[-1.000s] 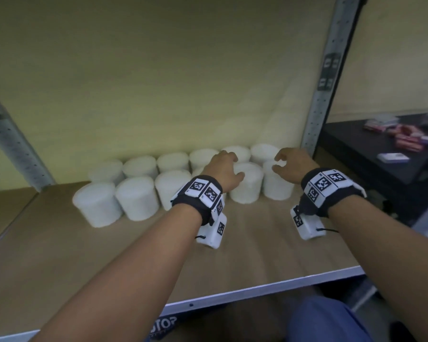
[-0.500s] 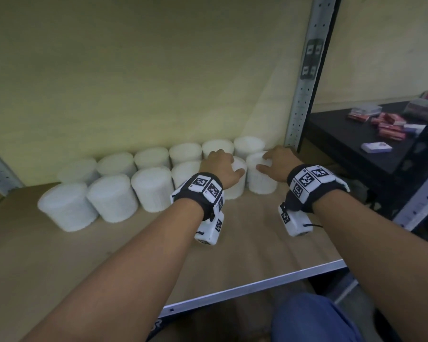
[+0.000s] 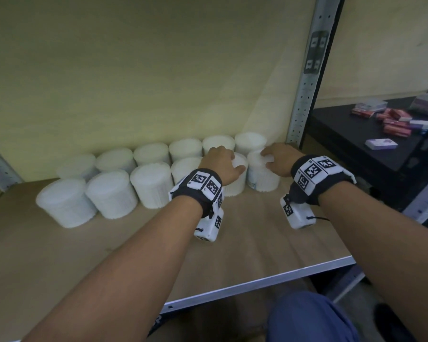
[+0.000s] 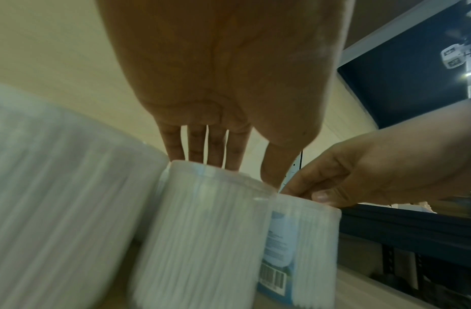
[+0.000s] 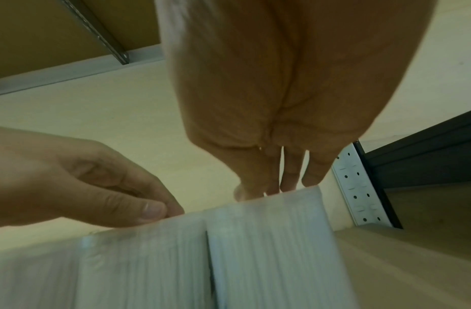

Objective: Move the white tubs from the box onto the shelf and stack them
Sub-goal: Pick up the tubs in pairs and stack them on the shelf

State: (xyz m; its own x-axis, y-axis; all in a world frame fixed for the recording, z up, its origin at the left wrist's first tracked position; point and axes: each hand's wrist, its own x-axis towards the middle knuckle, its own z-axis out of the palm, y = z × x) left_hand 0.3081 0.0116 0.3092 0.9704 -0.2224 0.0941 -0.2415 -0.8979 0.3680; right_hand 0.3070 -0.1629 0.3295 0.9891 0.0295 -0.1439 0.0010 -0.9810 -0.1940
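Note:
Several white tubs stand in two rows at the back of the wooden shelf [image 3: 232,255]. My left hand [image 3: 226,161] grips the second front tub from the right [image 3: 235,187] from above, fingers over the far rim and thumb on the near rim. My right hand [image 3: 273,157] holds the rightmost front tub [image 3: 262,180] the same way. Both tubs stand upright on the shelf and touch each other. In the left wrist view my left hand [image 4: 229,167] reaches down onto its tub [image 4: 202,230]. The right wrist view shows my right hand [image 5: 271,188] on its tub [image 5: 269,240]. No box is in view.
A perforated metal post [image 3: 304,95] rises just right of the tubs. Beyond it stands a black table [image 3: 344,154] with red and white packets. The shelf's metal front edge [image 3: 257,282] runs below my forearms, and bare shelf board lies in front of the tubs.
Both hands stay on top of the same two front tubs. The head view has turned slightly to the right, so the tubs and the post sit further left.

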